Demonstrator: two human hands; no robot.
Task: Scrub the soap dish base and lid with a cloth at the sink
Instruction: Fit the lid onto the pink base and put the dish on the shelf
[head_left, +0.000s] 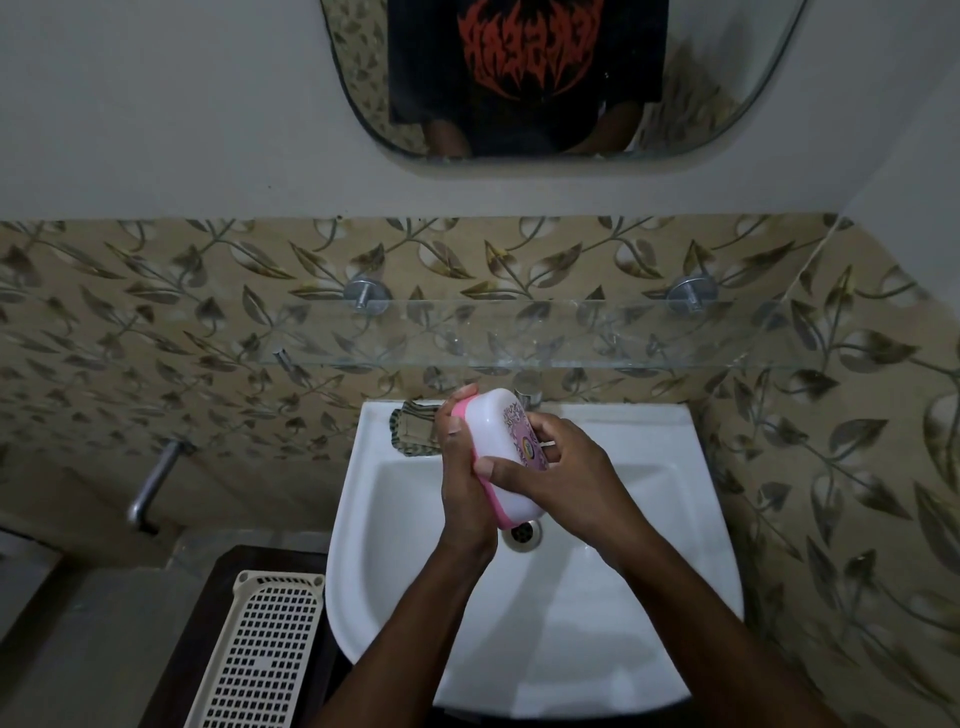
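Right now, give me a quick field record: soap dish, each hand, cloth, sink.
soap dish: white lid on pink base, held above the sink
left hand: grips the pink base side
right hand: grips the white lid side
cloth: on the sink's back rim, left of the tap, in neither hand
sink: white, no running water visible

The soap dish (501, 452) is smooth, faintly glossy plastic, white with a pink band. The sink (649, 431) looks like glossy white ceramic. On the sink's back rim lies a coarse woven cloth (413, 428). Above the sink, a clear glass shelf (519, 332) sits on shiny metal pegs (366, 296). Left of the sink is a matt cream plastic basket (280, 578).
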